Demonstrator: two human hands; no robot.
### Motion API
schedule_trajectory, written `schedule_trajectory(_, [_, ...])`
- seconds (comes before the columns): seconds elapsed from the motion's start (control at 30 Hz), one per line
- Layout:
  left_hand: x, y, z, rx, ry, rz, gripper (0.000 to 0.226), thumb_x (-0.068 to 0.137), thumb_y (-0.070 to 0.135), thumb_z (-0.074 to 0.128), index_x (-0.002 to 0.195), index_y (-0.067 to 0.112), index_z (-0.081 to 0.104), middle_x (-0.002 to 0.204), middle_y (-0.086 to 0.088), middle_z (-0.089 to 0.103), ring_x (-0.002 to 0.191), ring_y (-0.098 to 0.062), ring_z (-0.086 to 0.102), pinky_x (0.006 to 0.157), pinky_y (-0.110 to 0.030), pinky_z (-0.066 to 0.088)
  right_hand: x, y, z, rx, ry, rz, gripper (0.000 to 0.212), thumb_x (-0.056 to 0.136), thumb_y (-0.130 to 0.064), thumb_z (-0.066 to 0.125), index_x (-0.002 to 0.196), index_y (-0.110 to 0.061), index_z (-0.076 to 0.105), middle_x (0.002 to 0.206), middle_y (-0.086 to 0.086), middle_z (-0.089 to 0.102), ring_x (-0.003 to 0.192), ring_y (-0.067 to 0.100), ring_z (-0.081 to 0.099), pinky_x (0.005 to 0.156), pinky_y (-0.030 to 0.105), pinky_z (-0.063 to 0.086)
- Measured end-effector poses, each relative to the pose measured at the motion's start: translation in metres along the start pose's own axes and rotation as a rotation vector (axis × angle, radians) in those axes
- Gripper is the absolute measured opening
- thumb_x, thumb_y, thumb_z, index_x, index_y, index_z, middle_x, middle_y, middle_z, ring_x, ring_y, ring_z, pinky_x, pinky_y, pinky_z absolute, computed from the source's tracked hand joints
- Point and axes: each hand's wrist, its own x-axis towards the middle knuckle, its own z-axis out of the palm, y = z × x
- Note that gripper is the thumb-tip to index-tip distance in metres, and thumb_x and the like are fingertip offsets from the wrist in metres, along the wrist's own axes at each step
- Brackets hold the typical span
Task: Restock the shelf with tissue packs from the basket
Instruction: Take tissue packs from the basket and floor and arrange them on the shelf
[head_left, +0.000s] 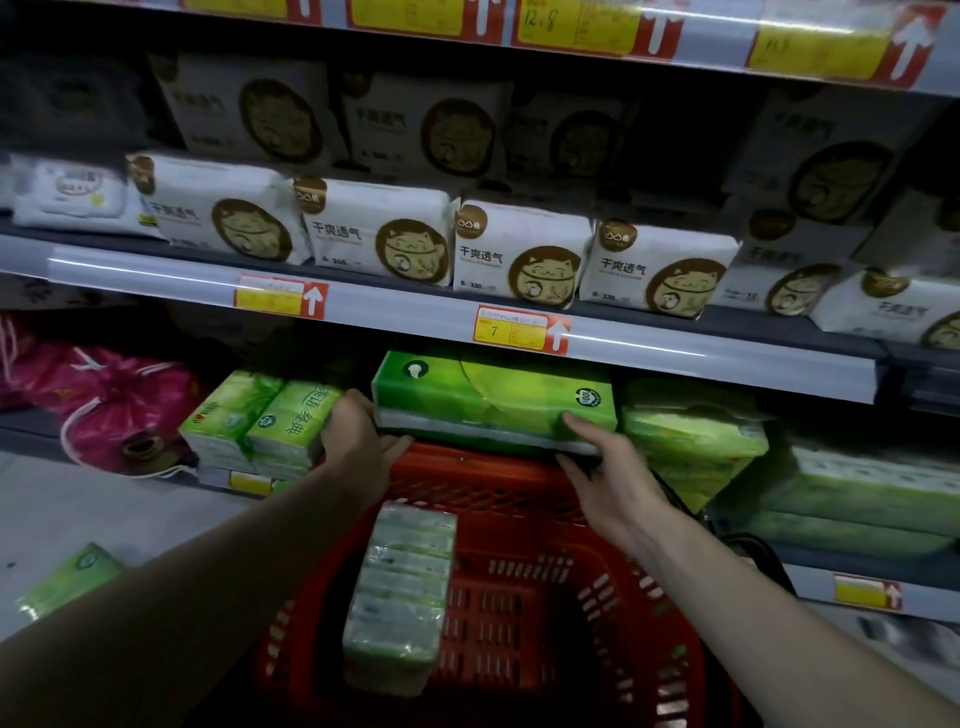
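Both hands hold one green tissue pack (493, 400) level above the red basket (519, 571), at the mouth of the lower shelf.

Nearest, at 6 o'clock, a pale multi-pack (400, 587) stands on end inside the basket. Beyond it the left hand (358, 441) clasps the held pack's left end and the right hand (602, 467) grips its right front corner, thumb on top. More green packs (260, 421) sit at 9 o'clock and at 3 o'clock. At 12 o'clock, white cat-printed packs (519, 260) line the upper shelf (415, 306).
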Motion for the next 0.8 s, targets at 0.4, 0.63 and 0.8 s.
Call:
schedule_trajectory(0.4, [-0.004, -0.013, -0.004, 0.123, -0.121, -0.195, 0.027, 0.107, 0.014, 0.045, 0.126, 0.0, 0.059, 0.129, -0.019, 0.064, 0.112, -0.033, 0.066, 0.088, -0.04, 0.056, 0.007, 0.013, -0.01, -0.264, 0.021, 0.235, 0.049, 0.091, -0.051, 0.072, 0.115, -0.01, 0.063, 0.107, 0.006, 0.063, 0.104, 0.025, 0.059, 0.075, 0.032, 0.054])
schedule_trajectory(0.63, [0.004, -0.016, 0.007, 0.2, -0.097, -0.049, 0.024, 0.103, 0.019, 0.05, 0.105, 0.0, 0.066, 0.111, -0.019, 0.073, 0.1, -0.033, 0.072, 0.081, -0.038, 0.059, 0.023, 0.01, -0.01, -0.513, 0.147, -0.123, 0.034, 0.091, -0.051, 0.074, 0.09, -0.017, 0.075, 0.104, 0.006, 0.08, 0.093, 0.019, 0.069, 0.095, 0.041, 0.048])
schedule_trajectory(0.8, [0.014, -0.013, 0.015, 0.153, -0.183, 0.031, 0.022, 0.1, 0.016, 0.053, 0.098, 0.001, 0.069, 0.107, -0.022, 0.076, 0.1, -0.033, 0.075, 0.089, -0.037, 0.06, 0.037, -0.001, -0.004, -0.491, 0.105, -0.204, 0.024, 0.1, -0.038, 0.069, 0.106, -0.016, 0.074, 0.114, 0.003, 0.077, 0.113, 0.018, 0.067, 0.115, 0.05, 0.042])
